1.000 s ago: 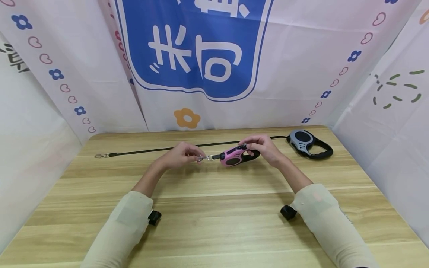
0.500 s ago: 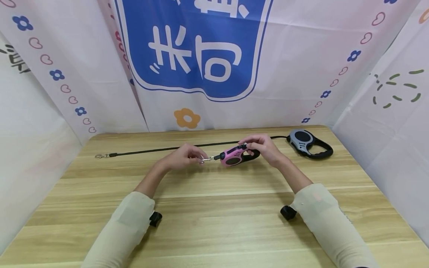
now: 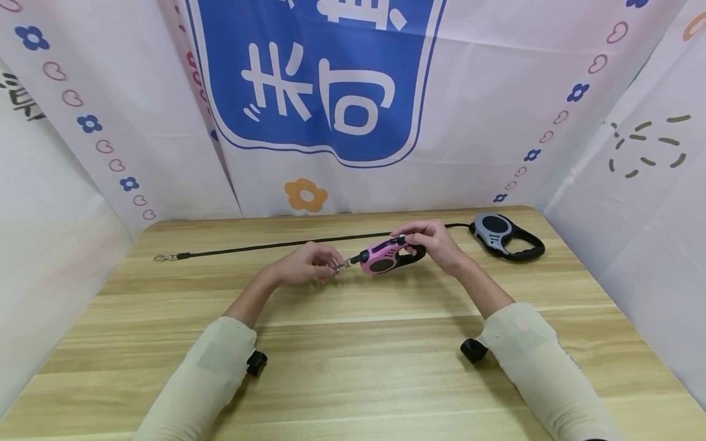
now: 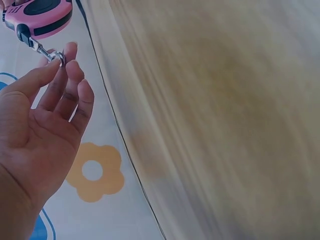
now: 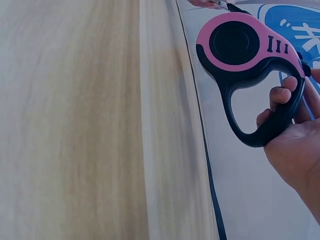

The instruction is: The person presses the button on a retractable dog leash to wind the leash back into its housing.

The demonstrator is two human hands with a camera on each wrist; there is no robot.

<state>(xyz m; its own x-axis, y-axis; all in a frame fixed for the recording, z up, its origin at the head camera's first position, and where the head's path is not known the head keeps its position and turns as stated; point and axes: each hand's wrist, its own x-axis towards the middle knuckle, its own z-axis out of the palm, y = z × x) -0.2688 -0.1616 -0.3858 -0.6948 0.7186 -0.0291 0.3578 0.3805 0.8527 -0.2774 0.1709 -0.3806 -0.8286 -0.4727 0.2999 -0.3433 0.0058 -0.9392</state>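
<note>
My right hand (image 3: 432, 245) grips the black handle of a pink retractable dog leash (image 5: 227, 42), its fingers curled through the handle loop in the right wrist view. At the leash's other end, my left hand (image 3: 309, 263) pinches the silver snap hook (image 4: 56, 56) between thumb and forefinger. The other left fingers are half spread, as the left wrist view shows. Only a short black strap shows between hook and pink case. Behind both hands lies a grey retractable leash (image 3: 494, 226), with its black cord (image 3: 248, 248) stretched leftward across the table to a metal snap hook (image 3: 165, 258).
The wooden table (image 3: 353, 367) ends at the back against a white printed cloth (image 3: 469, 122) with a blue emblem. White cloth also hangs at both sides. The grey leash sits near the back right corner.
My left hand has shifted slightly right and down, and the snap hook in it now tilts downward to the left. My right hand and the pink leash stay almost where they were.
</note>
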